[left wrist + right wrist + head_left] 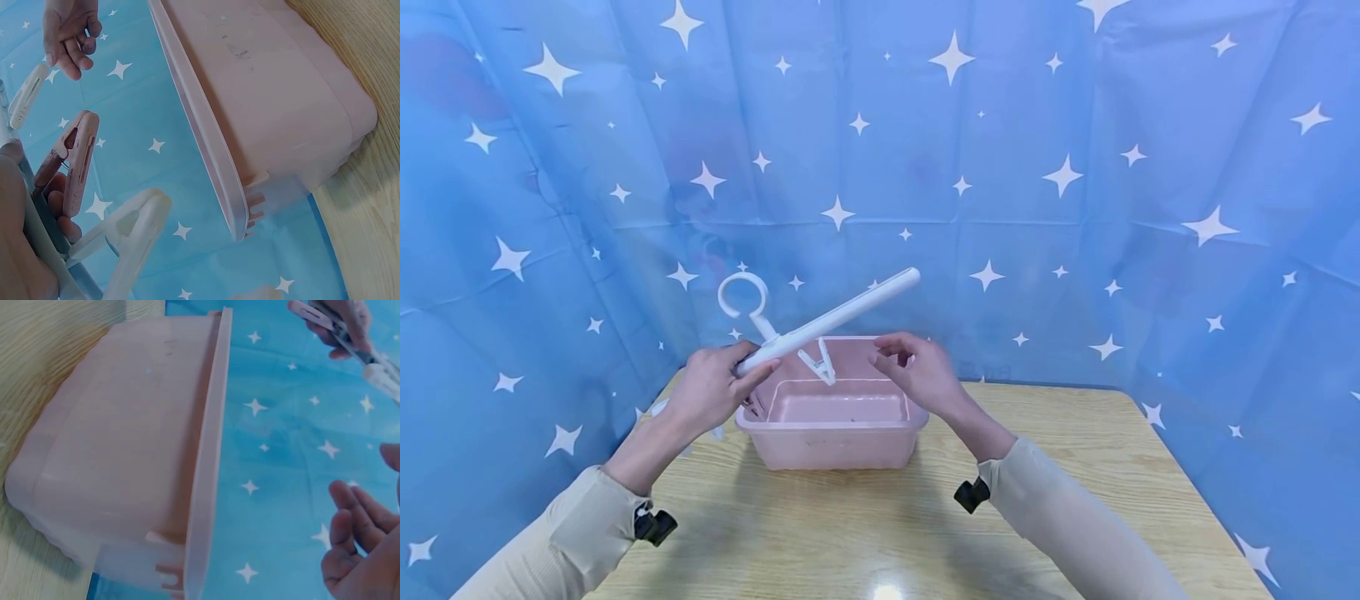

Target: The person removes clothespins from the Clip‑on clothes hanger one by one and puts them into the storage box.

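My left hand (709,390) grips one end of a white clip hanger (842,312), its bar slanting up to the right over the basin. A ring-shaped hook (742,293) stands up from the bar. One white clip (820,364) dangles below it. In the left wrist view a pinkish clip (80,162) and a pale clip (137,240) hang beside the fingers. Above the right end of the pink basin (838,446), my right hand (921,375) hovers with loosely bent fingers and holds nothing. The right wrist view shows those fingers (362,519) apart from the hanger.
The basin stands on a wood-grain table (820,533). Behind the left wrist, small white pieces (718,433) show partly; what they are I cannot tell. A blue curtain with white stars (951,58) surrounds the table at the back and sides.
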The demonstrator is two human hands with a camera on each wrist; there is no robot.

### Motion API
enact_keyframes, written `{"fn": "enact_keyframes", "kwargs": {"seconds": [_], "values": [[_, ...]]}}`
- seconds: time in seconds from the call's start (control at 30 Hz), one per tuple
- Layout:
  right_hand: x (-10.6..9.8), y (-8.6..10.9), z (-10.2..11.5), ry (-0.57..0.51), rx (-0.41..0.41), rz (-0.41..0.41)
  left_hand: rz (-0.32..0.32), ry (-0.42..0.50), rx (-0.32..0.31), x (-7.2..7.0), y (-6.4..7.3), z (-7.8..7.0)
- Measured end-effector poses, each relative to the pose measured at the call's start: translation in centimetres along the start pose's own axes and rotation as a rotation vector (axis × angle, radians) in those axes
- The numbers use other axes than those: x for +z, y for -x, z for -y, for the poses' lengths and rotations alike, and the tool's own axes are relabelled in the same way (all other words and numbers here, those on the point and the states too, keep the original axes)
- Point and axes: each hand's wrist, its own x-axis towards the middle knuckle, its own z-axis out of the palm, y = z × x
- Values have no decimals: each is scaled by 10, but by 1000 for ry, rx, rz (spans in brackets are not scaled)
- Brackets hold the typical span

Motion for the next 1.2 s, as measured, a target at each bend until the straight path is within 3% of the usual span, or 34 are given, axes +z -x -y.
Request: {"fn": "enact_keyframes", "kwargs": {"seconds": [0.5,1.2], "values": [[2,1,8,-42,11,29,12,3,-2,0,0,-1],[2,1,15,-122,-33,72,-4,6,9,4,-4,-4]]}}
